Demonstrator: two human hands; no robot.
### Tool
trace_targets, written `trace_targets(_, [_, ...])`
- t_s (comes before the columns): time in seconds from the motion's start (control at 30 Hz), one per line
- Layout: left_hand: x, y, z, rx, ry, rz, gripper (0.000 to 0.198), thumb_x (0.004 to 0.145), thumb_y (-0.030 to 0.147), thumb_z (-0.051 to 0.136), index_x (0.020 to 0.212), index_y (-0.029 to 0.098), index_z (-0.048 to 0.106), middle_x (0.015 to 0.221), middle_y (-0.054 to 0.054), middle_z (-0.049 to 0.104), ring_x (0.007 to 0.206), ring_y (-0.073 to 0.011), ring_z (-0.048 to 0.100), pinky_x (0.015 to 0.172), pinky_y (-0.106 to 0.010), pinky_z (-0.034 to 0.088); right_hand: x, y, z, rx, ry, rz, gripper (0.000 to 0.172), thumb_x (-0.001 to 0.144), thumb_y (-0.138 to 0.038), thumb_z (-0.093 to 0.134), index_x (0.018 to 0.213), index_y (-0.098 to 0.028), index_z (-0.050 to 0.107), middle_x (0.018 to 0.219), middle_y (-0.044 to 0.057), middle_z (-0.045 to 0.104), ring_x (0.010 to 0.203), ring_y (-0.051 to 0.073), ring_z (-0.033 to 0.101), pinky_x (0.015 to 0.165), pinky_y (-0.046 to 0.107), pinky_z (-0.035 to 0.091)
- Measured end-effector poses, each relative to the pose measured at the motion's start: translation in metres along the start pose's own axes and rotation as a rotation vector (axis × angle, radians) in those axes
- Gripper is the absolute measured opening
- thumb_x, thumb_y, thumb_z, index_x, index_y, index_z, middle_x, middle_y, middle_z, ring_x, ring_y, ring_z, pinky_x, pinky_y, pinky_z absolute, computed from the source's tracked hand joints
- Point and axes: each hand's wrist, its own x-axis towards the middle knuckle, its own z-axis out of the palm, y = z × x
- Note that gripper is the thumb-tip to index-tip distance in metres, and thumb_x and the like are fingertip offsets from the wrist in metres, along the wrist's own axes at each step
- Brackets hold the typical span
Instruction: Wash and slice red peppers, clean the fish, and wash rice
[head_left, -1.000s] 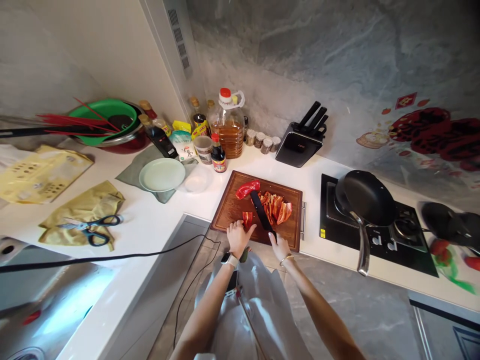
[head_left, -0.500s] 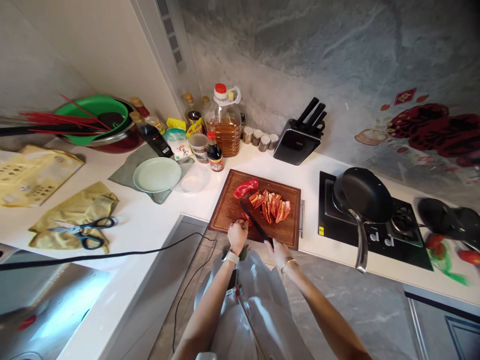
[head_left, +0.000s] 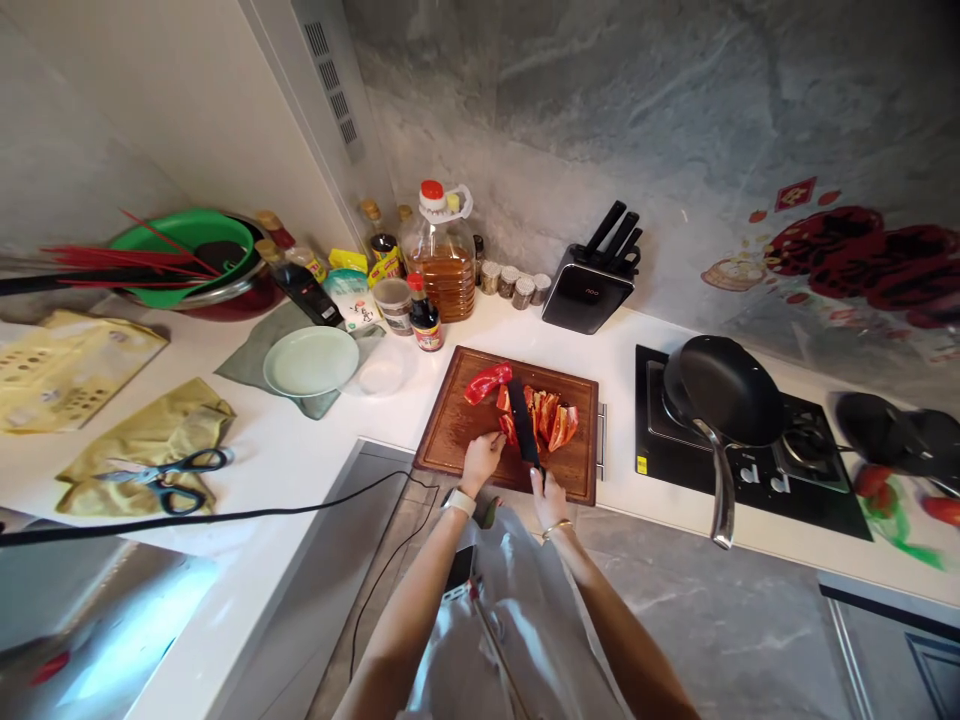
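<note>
A brown wooden cutting board (head_left: 457, 432) lies on the white counter in front of me. On it are a large uncut piece of red pepper (head_left: 486, 381) and a heap of cut red pepper strips (head_left: 556, 420). My right hand (head_left: 547, 493) grips the handle of a dark-bladed knife (head_left: 523, 423), whose blade rests by the strips. My left hand (head_left: 483, 457), fingers curled, pinches a small red pepper piece (head_left: 508, 428) beside the blade. A smartwatch is on my left wrist, a gold bangle on my right.
A black frying pan (head_left: 724, 392) sits on the hob right of the board. Behind are a knife block (head_left: 589, 286), an oil jug (head_left: 442, 255), sauce bottles and jars. Left: a pale plate (head_left: 310, 361), yellow cloth with scissors (head_left: 161, 474), green bowl (head_left: 182, 250), a black cable.
The knife swung from a slant to near upright and moved toward the strips. My left hand slid right along the board with a pepper piece. The view shifted slightly.
</note>
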Motion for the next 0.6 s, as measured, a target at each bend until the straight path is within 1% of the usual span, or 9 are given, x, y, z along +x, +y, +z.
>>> trace_targets(0.03, [0.01,0.001,-0.004,0.016,0.041,0.021,0.032,0.095,0.032,0.041,0.106,0.021,0.069,0.1,-0.009,0.072,0.092,-0.0193,0.065,0.083,-0.028,0.044,-0.002,0.006,-0.005,0.043,0.02,0.007,0.047,0.101,-0.043,0.024,0.106,-0.013,0.06,0.095,0.014,0.073,0.088,0.023,0.07,0.073,0.027,0.047])
trace_targets(0.1, [0.035,0.005,-0.014,0.102,0.228,0.025,0.034,0.093,0.029,0.044,0.118,0.018,0.063,0.116,-0.013,0.067,0.106,-0.0238,0.06,0.092,-0.034,0.041,-0.008,0.015,-0.014,0.117,0.053,0.008,0.048,0.1,-0.045,0.025,0.102,-0.015,0.061,0.09,0.013,0.073,0.085,0.023,0.07,0.072,0.028,0.047])
trace_targets(0.17, [0.061,0.008,-0.025,0.211,0.396,0.039,0.047,0.088,0.031,0.053,0.132,0.015,0.052,0.134,-0.017,0.055,0.12,-0.0303,0.05,0.1,-0.043,0.037,-0.015,0.019,-0.017,0.165,0.055,0.005,0.048,0.098,-0.047,0.027,0.097,-0.016,0.063,0.084,0.011,0.072,0.08,0.023,0.07,0.069,0.028,0.047])
trace_targets(0.23, [0.084,0.01,-0.034,0.303,0.374,0.084,0.06,0.082,0.03,0.06,0.138,0.013,0.045,0.138,-0.02,0.049,0.124,-0.0341,0.046,0.102,-0.047,0.035,-0.022,0.017,-0.014,0.192,0.039,0.011,0.047,0.097,-0.048,0.029,0.094,-0.017,0.064,0.08,0.011,0.072,0.077,0.023,0.07,0.067,0.028,0.048])
trace_targets(0.3, [0.096,0.008,-0.039,0.357,0.282,0.095,0.063,0.082,0.026,0.061,0.139,0.009,0.043,0.131,-0.022,0.053,0.121,-0.0343,0.048,0.099,-0.046,0.038,-0.028,0.012,-0.006,0.215,0.03,0.01,0.047,0.097,-0.048,0.03,0.095,-0.016,0.064,0.08,0.012,0.072,0.077,0.024,0.07,0.067,0.029,0.048])
trace_targets(0.33, [0.097,0.005,-0.042,0.366,0.258,0.075,0.062,0.083,0.026,0.059,0.139,0.007,0.042,0.127,-0.023,0.055,0.118,-0.0339,0.05,0.097,-0.044,0.04,-0.03,0.009,-0.002,0.226,0.028,0.006,0.047,0.097,-0.048,0.03,0.097,-0.016,0.064,0.08,0.012,0.072,0.077,0.024,0.07,0.069,0.029,0.048])
trace_targets(0.4, [0.088,-0.004,-0.045,0.349,0.268,0.002,0.06,0.085,0.028,0.055,0.137,0.002,0.043,0.125,-0.024,0.055,0.114,-0.0325,0.054,0.093,-0.041,0.044,-0.033,0.002,0.006,0.246,0.002,-0.002,0.047,0.097,-0.046,0.029,0.099,-0.016,0.065,0.083,0.012,0.073,0.08,0.023,0.07,0.072,0.029,0.048])
trace_targets(0.5, [0.058,-0.025,-0.047,0.289,0.268,-0.061,0.056,0.084,0.036,0.056,0.129,0.003,0.05,0.122,-0.023,0.056,0.108,-0.0302,0.058,0.091,-0.038,0.046,-0.03,-0.009,0.01,0.242,-0.039,0.019,0.047,0.098,-0.044,0.029,0.099,-0.014,0.065,0.09,0.014,0.073,0.088,0.023,0.07,0.076,0.028,0.048])
trace_targets(0.6, [0.022,-0.045,-0.045,0.239,0.163,-0.021,0.05,0.084,0.041,0.057,0.121,0.008,0.057,0.113,-0.018,0.063,0.107,-0.0277,0.059,0.094,-0.036,0.046,-0.019,-0.023,0.003,0.214,-0.048,0.031,0.045,0.099,-0.042,0.031,0.102,-0.013,0.064,0.099,0.016,0.072,0.096,0.024,0.068,0.08,0.028,0.047])
